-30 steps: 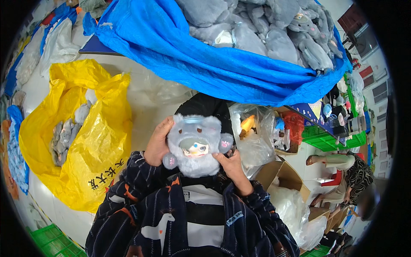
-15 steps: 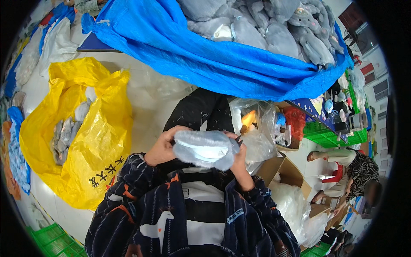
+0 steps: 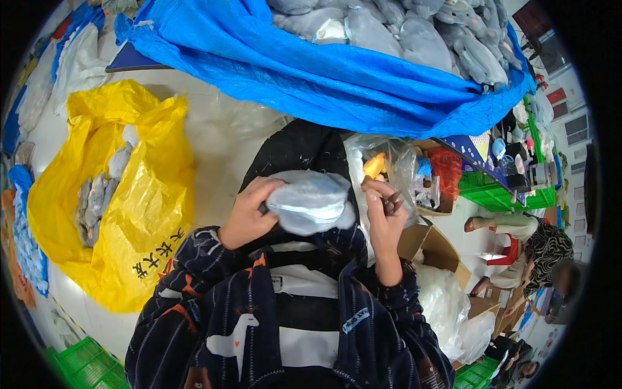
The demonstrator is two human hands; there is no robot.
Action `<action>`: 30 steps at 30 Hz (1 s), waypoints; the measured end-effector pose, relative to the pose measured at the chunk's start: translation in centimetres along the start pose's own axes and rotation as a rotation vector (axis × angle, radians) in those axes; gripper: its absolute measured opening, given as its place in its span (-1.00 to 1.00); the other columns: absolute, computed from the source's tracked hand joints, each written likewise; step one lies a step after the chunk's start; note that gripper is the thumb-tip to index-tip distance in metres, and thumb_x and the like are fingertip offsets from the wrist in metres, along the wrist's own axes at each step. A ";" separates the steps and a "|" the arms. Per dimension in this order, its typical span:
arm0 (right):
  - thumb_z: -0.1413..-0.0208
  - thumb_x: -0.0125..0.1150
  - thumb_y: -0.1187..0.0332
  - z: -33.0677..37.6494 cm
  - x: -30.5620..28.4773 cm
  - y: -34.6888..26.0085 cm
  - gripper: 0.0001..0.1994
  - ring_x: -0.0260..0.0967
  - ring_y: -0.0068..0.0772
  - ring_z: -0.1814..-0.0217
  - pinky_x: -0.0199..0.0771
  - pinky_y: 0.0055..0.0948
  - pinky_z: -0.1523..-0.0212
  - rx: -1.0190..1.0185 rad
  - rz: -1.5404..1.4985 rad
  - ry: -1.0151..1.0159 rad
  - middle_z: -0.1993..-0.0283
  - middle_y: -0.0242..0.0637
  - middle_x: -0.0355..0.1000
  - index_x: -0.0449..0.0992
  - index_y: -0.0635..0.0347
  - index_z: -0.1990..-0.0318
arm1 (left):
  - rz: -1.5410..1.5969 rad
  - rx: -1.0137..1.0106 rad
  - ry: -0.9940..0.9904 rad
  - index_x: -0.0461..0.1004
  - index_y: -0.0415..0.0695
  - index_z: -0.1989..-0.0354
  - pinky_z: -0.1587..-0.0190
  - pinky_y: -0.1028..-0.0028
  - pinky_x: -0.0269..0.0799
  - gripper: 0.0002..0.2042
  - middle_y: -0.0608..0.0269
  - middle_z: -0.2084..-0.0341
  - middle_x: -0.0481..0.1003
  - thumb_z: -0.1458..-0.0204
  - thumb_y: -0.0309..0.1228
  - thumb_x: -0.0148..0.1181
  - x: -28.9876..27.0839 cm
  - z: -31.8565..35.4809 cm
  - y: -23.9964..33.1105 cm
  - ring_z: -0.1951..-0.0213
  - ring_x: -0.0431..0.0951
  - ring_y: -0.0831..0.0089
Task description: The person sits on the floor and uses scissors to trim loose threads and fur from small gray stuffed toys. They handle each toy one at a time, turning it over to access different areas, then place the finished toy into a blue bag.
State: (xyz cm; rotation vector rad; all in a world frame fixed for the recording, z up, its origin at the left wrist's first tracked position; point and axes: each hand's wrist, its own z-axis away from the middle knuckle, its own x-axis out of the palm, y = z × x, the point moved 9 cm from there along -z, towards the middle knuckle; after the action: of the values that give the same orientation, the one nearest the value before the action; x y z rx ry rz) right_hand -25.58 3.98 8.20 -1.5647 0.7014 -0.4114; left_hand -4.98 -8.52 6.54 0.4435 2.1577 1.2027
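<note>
Left hand [image 3: 245, 217] gripped a grey plush toy [image 3: 310, 202] held above the lap, beside a yellow plastic bag [image 3: 146, 201]; right hand [image 3: 383, 217], fingers curled, pinched a small dark tool [image 3: 392, 202] just right of the toy.

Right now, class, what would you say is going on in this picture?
A seated person holds a grey plush toy over their lap in the left hand. The right hand grips a small dark tool just beside the toy. A yellow plastic bag holding more grey toys lies open on the person's left, and a blue tarp heaped with grey plush pieces spreads ahead. Another person sits on the right by cardboard boxes.
</note>
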 end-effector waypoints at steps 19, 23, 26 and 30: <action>0.19 0.11 0.38 3.7 9.5 -5.9 -0.73 0.39 -0.48 0.50 0.38 -0.53 0.56 -0.822 0.849 -0.296 0.30 -0.37 0.29 0.46 0.14 0.23 | -0.237 0.087 -0.093 0.42 -0.29 0.25 0.29 0.28 0.38 -0.62 0.05 0.38 0.38 0.32 -0.44 0.29 3.0 -1.4 2.4 0.30 0.42 0.07; 0.19 0.09 0.38 3.4 8.8 -5.1 -0.84 0.36 -0.52 0.54 0.36 -0.56 0.60 -0.806 0.939 -0.243 0.39 -0.35 0.22 0.39 0.13 0.37 | -0.210 0.059 -0.162 0.41 -0.27 0.29 0.33 0.24 0.36 -0.66 0.02 0.42 0.36 0.30 -0.40 0.25 4.5 -2.5 2.5 0.35 0.41 0.01; 0.15 0.08 0.36 3.2 7.9 -3.8 -0.89 0.35 -0.42 0.47 0.38 -0.48 0.53 -0.825 0.888 -0.217 0.43 -0.31 0.21 0.36 0.14 0.43 | -0.168 0.064 -0.208 0.38 -0.28 0.36 0.39 0.21 0.30 -0.75 0.01 0.49 0.33 0.27 -0.47 0.18 6.2 -3.1 2.5 0.40 0.38 -0.03; 0.16 0.08 0.34 3.4 7.6 -4.6 -0.83 0.34 -0.35 0.53 0.37 -0.42 0.52 -0.952 0.752 -0.103 0.47 -0.27 0.17 0.34 0.23 0.43 | -0.201 0.054 -0.195 0.37 -0.32 0.33 0.37 0.24 0.30 -0.77 -0.04 0.47 0.34 0.22 -0.54 0.13 6.1 -2.9 2.1 0.41 0.37 -0.04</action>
State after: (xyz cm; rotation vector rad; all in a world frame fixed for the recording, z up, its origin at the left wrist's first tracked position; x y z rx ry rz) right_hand -16.87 1.69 11.17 -1.9879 1.4472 0.6583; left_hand -11.43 -5.85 7.31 0.3417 2.0169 0.9525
